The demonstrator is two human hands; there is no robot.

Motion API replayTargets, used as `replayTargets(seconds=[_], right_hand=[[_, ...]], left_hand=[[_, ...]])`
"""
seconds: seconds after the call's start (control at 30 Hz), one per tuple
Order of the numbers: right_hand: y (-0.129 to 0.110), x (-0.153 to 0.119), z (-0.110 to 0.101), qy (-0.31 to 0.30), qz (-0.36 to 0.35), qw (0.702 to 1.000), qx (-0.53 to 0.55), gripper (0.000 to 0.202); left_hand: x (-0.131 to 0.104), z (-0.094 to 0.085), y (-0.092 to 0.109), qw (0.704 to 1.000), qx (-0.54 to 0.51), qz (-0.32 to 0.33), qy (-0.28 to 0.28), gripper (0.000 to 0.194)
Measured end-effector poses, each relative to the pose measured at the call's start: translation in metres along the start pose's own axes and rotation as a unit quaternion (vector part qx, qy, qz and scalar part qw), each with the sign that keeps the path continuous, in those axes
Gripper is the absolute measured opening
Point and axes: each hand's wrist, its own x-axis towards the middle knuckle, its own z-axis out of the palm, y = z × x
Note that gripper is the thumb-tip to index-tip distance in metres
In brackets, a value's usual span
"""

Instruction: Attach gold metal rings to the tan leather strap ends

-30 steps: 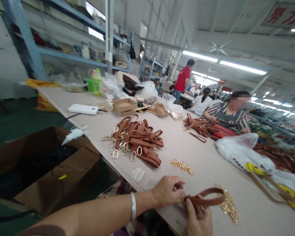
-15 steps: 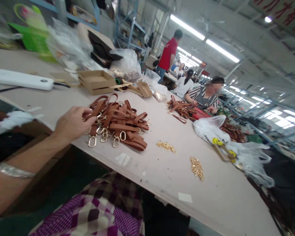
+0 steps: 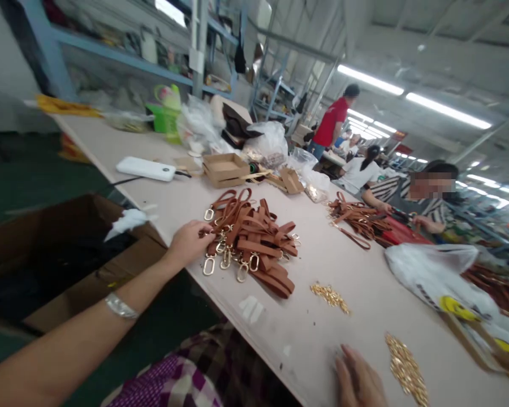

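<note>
On the table lies a heap of brown leather straps (image 3: 261,240) with gold-coloured clasps hanging from their ends. At its left edge is my left hand (image 3: 189,244), fingers curled closed on a strap; the exact grip is partly hidden. My right hand (image 3: 358,380) shows at the bottom edge, slightly blurred, fingers stretched out and apart, holding nothing that I can see. It is just left of a pile of small gold metal pieces (image 3: 406,367). A smaller pile of gold pieces (image 3: 330,297) lies between the straps and that hand.
A white power bank (image 3: 145,169) with a cable, a cardboard tray (image 3: 225,169) and plastic bags (image 3: 267,141) stand along the back. Across the table a person (image 3: 401,195) handles something red beside more straps (image 3: 356,217). A white bag (image 3: 432,271) lies at right. Below left is an open carton (image 3: 97,271).
My view has turned left, so the table's contents sit further right and lower. My right hand has come in at the bottom. The left hand stays at the straps.
</note>
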Motion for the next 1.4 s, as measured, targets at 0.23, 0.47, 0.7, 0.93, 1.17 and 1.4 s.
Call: replayTargets(seconds=[0.23, 0.47, 0.7, 0.93, 1.17, 1.4], right_hand=[[0.004, 0.057, 0.062, -0.032, -0.193, 0.976, -0.093, 0.048], [-0.007, 0.061, 0.065, -0.048, -0.160, 0.980, -0.110, 0.057], [-0.052, 0.054, 0.035, 0.006, 0.118, 0.993, 0.023, 0.050], [-0.120, 0.030, 0.015, -0.013, 0.239, 0.881, 0.407, 0.029], [-0.146, 0.020, 0.008, -0.077, 0.225, 0.814, 0.530, 0.016], [-0.137, 0.011, 0.009, -0.102, 0.244, 0.821, 0.506, 0.017]], left_hand=[[-0.006, -0.012, 0.012, 0.977, -0.179, -0.105, -0.051, 0.024], [-0.031, -0.025, 0.039, 0.835, -0.445, -0.217, -0.240, 0.029], [-0.066, -0.005, 0.083, 0.733, -0.560, -0.192, -0.335, 0.029], [-0.103, 0.035, 0.119, 0.765, -0.465, -0.126, -0.427, 0.030], [-0.131, 0.055, 0.139, 0.751, -0.405, -0.087, -0.514, 0.041], [-0.136, 0.063, 0.142, 0.753, -0.385, -0.067, -0.529, 0.040]])
